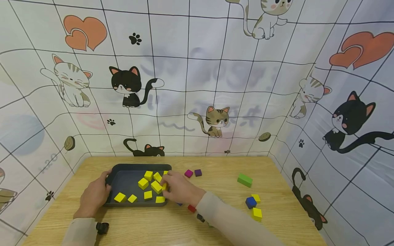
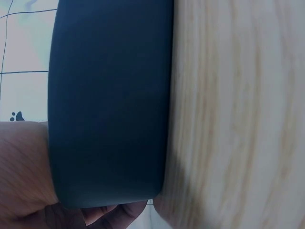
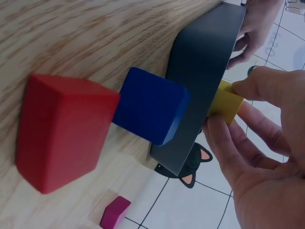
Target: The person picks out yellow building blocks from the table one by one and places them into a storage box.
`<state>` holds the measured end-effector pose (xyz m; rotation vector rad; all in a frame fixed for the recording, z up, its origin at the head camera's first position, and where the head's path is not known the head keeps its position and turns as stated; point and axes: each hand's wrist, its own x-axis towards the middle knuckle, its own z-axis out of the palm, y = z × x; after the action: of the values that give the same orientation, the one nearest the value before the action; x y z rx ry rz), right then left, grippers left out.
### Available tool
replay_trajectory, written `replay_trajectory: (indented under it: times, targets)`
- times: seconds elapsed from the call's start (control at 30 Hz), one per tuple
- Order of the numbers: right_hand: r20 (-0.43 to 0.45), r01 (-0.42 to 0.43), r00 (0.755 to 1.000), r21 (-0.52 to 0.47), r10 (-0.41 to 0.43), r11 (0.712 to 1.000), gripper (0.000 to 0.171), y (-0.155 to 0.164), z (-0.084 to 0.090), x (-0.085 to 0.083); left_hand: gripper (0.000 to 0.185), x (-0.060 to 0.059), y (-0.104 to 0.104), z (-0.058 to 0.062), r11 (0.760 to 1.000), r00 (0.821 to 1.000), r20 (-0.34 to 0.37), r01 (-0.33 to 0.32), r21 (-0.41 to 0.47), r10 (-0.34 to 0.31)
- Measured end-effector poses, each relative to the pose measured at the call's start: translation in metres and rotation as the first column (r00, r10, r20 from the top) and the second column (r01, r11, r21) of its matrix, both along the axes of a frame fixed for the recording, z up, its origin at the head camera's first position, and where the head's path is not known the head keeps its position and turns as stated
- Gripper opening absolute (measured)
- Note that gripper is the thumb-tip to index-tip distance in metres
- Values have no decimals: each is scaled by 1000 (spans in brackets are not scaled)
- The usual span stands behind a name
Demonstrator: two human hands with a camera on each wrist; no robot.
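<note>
**Yellow block pinched over the dark tray**

Head view: a light wood-grain table [image 1: 215,218] stands inside a fabric backdrop [image 1: 197,68] printed with cats, hearts and a black grid. A dark rectangular tray [image 1: 123,181], matte and low-walled, sits toward the table's left half, its long axis running left to right. The left hand [image 1: 93,196] grips the tray's left wall, fingers curled over the rim. The right hand [image 1: 180,188] reaches over the tray's right end and pinches a yellow block [image 1: 164,186] there. More yellow cubes [image 1: 143,183] lie loose in the tray. Near the far edge sit a magenta cube [image 1: 188,173] and a purple cube [image 1: 198,172]; a green bar [image 1: 245,180] lies right of them.

Left wrist view: the tray's smooth wall [image 2: 109,105] fills the frame, standing on the blurred wood; the left hand's fingers [image 2: 28,171] wrap its end.

Right wrist view: thumb and fingertips [image 3: 259,83] pinch the yellow block [image 3: 224,102], a hard-edged cuboid, at the tray's rim, its long axis pointing into the tray. Outside the tray wall a blue cube [image 3: 150,105] touches it, with a red block [image 3: 62,129] just beside.
</note>
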<state>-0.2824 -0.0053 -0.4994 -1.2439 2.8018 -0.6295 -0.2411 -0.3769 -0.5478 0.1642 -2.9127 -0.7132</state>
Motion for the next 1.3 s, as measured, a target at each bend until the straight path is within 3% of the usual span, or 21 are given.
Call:
replay_trajectory:
  times: [0.2,0.73,0.93,1.3]
  targets:
    - [31,3,1000,-15,-2,1000,29,3,-2,0,67,-1,0,0,1000,1000,10,-7,-2,7]
    - [13,-27,1000,-45,28,999,29,22,4,4,68,1,2,2,1000,1000,12,-13,-1,13]
    - [4,31,1000,-36,-31,999,31,45,8,10,69,2,4,2,1000,1000,24,-14,7,14]
    - [69,181,981,-28,-179,983,35,113,1,19,68,4,5,0,1000,999,19,-26,6,26]
